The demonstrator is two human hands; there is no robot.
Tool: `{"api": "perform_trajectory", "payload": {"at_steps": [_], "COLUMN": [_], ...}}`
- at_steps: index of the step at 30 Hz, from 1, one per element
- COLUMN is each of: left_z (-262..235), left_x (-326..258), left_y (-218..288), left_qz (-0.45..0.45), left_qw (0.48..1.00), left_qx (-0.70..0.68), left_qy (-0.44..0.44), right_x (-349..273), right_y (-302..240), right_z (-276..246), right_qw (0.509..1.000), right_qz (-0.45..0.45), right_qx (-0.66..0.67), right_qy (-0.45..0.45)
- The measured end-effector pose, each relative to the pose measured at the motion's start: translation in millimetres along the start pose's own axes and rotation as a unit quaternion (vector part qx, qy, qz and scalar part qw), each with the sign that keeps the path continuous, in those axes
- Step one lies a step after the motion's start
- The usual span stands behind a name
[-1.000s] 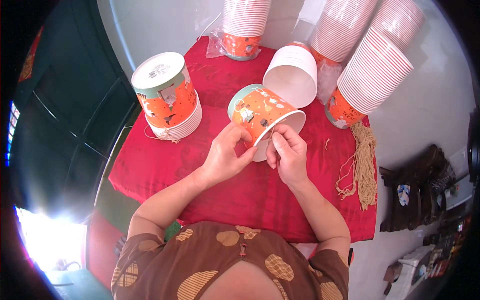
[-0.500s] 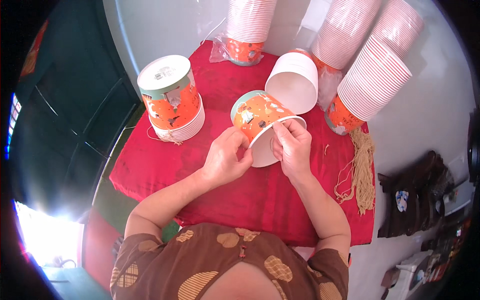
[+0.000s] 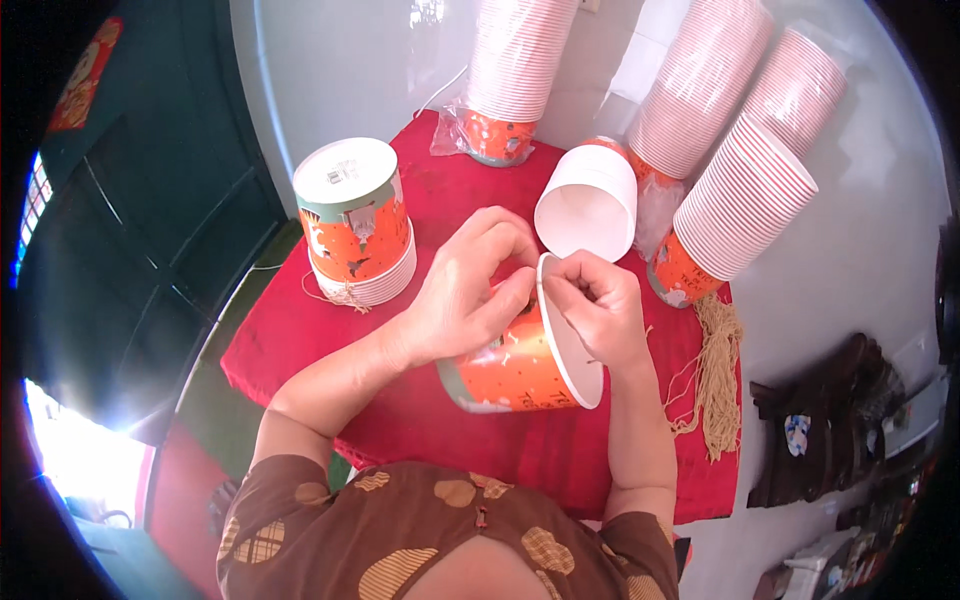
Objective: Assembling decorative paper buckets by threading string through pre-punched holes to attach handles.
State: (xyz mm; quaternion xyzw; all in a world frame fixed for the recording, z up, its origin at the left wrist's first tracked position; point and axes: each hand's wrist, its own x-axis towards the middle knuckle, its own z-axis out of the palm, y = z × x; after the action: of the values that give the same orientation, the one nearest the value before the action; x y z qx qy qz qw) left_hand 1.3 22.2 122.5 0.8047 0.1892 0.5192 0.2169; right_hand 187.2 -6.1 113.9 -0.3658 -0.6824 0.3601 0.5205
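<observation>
An orange printed paper bucket (image 3: 505, 375) with a green base band lies on its side near my body, its white-rimmed mouth facing right. My left hand (image 3: 478, 290) rests over its outer wall, thumb and fingers closed at the upper part of the rim. On the mouth side, my right hand (image 3: 600, 310) pinches the same stretch of rim, fingertips partly inside. Whether a thin cord is between the fingertips I cannot make out. Just beyond, a white-walled bucket (image 3: 590, 205) lies with its open mouth toward me. A bundle of tan cords (image 3: 718, 380) hangs at the table's right edge.
Upside-down buckets (image 3: 355, 225) with cord at their rim stand at the left on the red cloth (image 3: 300, 345). Tall nested bucket stacks (image 3: 745, 200) line the back and right, one in clear plastic (image 3: 520, 70). A dark door (image 3: 150, 220) is at left.
The bucket has turned so its mouth faces right, and it sits closer to me. My left hand has moved up and over its wall; both hands now meet at the upper rim.
</observation>
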Motion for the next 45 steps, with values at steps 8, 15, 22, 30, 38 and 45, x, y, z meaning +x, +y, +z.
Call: {"api": "perform_trajectory", "payload": {"at_steps": [8,15,22,30,38,45], "left_z": [-5.6,-11.4,-13.0,6.7,8.2,2.3], "left_x": [6.4,6.9,8.6,4.8,5.7,8.4], "left_y": [-11.7,-13.9,-10.3,-14.6,-24.3,-29.5], "left_qz": [-0.051,-0.119,0.02,0.121,0.137,0.132], "left_qw": [0.982,0.97,0.979,0.972,0.969,0.975], "left_qx": [-0.049,-0.064,-0.015,0.022,0.021,0.069], "left_qy": [-0.174,-0.201,-0.201,-0.2,-0.204,-0.162], "right_x": [-2.7,-4.0,-8.4,-3.4,-0.4,-0.6], "right_y": [1.9,-4.5,-4.9,0.9,7.3,13.1], "right_z": [-10.0,-9.2,-9.6,-11.5,-29.8,-30.8], "right_qw": [0.998,0.997,1.0,0.996,0.985,0.971], "right_qz": [-0.016,-0.013,-0.001,0.079,0.147,0.144], "right_qx": [-0.051,-0.057,-0.007,0.041,-0.021,0.043], "right_qy": [-0.046,-0.041,-0.017,0.011,-0.085,-0.186]}}
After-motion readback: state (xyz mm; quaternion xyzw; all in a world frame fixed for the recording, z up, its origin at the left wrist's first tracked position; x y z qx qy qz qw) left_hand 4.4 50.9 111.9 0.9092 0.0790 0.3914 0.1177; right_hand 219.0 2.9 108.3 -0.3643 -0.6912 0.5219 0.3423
